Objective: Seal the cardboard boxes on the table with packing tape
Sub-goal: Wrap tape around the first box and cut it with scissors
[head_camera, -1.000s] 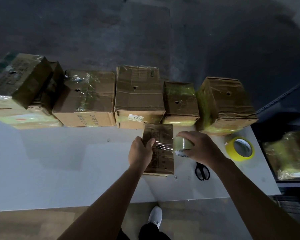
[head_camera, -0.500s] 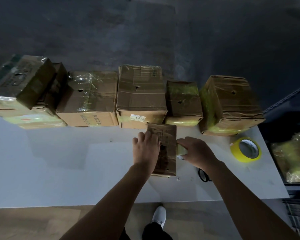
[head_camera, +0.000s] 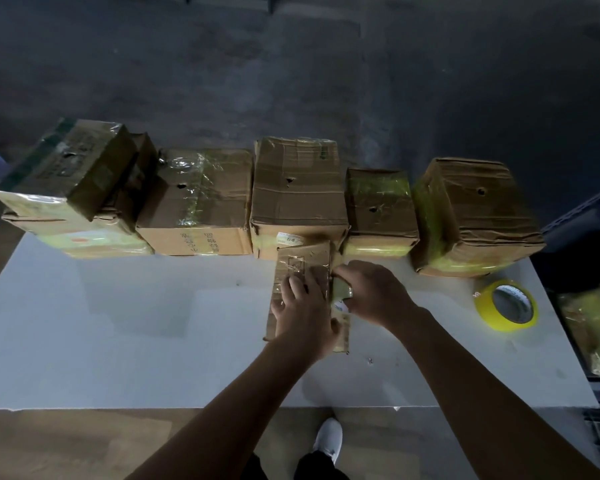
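1. Small cardboard box (head_camera: 303, 263), flat and brown with shiny clear film across its top, lies on a white table (head_camera: 118, 341). It is directly under the person's left hand and just left of the right hand.
2. Left hand (head_camera: 303, 318) lies palm down on the near half of the box. Its fingers are fairly straight and spread, pressing on the top and gripping nothing.
3. Right hand (head_camera: 373, 296) is curled around a tape roll (head_camera: 341, 292), pale green and translucent, held against the box's right edge. Its fingertips reach that edge.
4. Beyond both hands, a row of larger boxes (head_camera: 298, 195) runs along the far side of the table, many wrapped in clear or yellowish tape. Whether the middle one touches the small box's far end, I cannot tell.
5. Far to the left of the left hand, one box sits tilted on top of another.
6. Right of the right hand, well apart from it, a yellow tape roll (head_camera: 503, 325) lies flat on the table.
7. Nearer than the hands, past the table's edge, a white shoe (head_camera: 328, 438) stands on brown floor.
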The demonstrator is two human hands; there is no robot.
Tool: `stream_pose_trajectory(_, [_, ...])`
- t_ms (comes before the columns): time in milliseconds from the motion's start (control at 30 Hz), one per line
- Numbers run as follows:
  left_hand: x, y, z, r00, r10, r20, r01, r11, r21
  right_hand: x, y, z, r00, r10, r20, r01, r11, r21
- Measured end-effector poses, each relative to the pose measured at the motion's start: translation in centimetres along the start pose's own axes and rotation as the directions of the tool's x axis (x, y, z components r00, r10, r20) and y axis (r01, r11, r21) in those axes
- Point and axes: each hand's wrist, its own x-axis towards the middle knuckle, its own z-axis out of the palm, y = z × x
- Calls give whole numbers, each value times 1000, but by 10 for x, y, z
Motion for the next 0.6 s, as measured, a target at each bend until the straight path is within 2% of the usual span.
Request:
stream_pose_trajectory(67, [1, -13, -7, 999, -31, 40, 34, 996, -81, 11, -12, -1, 1000, -23, 4, 22, 999, 23])
stream_pose_trajectory(133, [1, -27, -12, 998, -25, 55, 37, 969, -245, 15, -18, -2, 1000, -23, -13, 25, 985, 169])
stream_pose_trajectory(200, [0, -44, -11, 998, -37, 44, 53, 886, -460, 16, -22, 0, 999, -26, -29, 33, 963, 267])
stream_pose_trajectory(267, [-1, -59, -10, 995, -91, 38, 96, 783, -615, 16, -27, 5, 999, -26, -31, 34, 959, 280])
stream_pose_trajectory(433, [4, -82, -8, 983, -178, 46, 167, 758, -630, 22, -43, 16, 998, -35, -61, 52, 953, 298])
stream_pose_trajectory(600, [8, -99, 1, 979, -189, -76, 112, 810, -575, 35, -66, 15, 996, -72, -61, 77, 993, 87])
